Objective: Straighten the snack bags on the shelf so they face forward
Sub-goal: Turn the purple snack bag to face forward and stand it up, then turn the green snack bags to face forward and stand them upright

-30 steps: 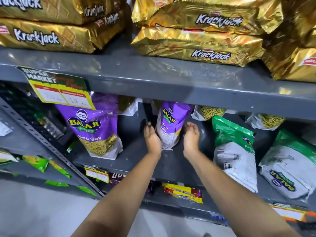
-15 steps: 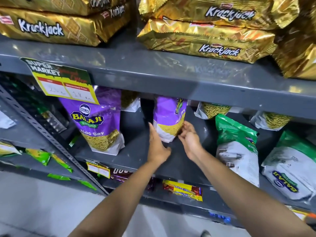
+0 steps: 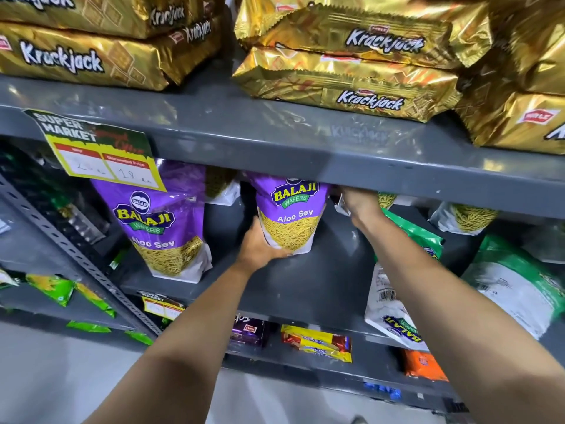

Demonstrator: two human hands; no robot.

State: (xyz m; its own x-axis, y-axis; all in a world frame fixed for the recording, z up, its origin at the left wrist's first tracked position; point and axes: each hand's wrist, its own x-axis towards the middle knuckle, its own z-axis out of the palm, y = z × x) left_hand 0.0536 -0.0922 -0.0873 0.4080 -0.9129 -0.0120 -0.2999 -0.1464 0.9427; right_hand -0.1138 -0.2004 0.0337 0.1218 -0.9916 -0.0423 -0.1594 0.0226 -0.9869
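A purple Aloo Sev bag [image 3: 290, 215] stands upright in the middle of the grey shelf [image 3: 321, 280], its front label towards me. My left hand [image 3: 260, 244] cups its lower left corner. My right hand [image 3: 359, 206] reaches up beside the bag's upper right edge, its fingers hidden under the shelf above. A second purple Aloo Sev bag [image 3: 162, 228] stands front-on to the left. Two green-and-white bags [image 3: 397, 295] [image 3: 513, 283] lean at the right, turned away and tilted.
The upper shelf [image 3: 305, 142] carries stacked gold Krackjack packs [image 3: 351, 71] and overhangs the bags. A yellow price tag [image 3: 104, 157] hangs at its left. More Aloo Sev bags [image 3: 467, 218] lie behind. Biscuit packs [image 3: 316, 342] sit on the shelf below.
The middle purple bag has been turned from side-on to front-facing. My left hand moved onto its lower corner and my right hand rose to its upper right edge.
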